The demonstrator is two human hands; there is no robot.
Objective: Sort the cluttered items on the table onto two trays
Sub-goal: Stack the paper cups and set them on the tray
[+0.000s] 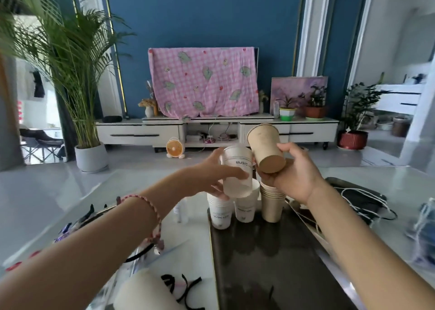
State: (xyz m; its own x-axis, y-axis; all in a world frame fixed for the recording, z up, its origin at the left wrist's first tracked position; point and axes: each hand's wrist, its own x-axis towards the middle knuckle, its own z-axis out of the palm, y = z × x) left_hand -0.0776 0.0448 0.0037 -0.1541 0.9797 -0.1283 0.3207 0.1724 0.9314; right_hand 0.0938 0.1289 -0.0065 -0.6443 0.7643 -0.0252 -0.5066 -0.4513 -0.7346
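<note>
My left hand [213, 172] grips a white paper cup [237, 171] printed "MUSIC", held tilted above the cup stacks. A brown paper cup [266, 148] is held in my right hand [297, 175], its bottom turned toward me. Below them, at the far end of a dark tray [266, 258], stand two stacks of white cups [220, 213] [246, 209] and one stack of brown cups [271, 203]. The two held cups touch side by side.
Black hairbands and clips [183, 288] lie on the glass table at lower left, beside a white object [146, 293] at the bottom edge. Dark pouches with white cords [357, 199] lie right of the tray, blue items [423, 234] farther right. A small clear bottle [180, 212] stands left of the cups.
</note>
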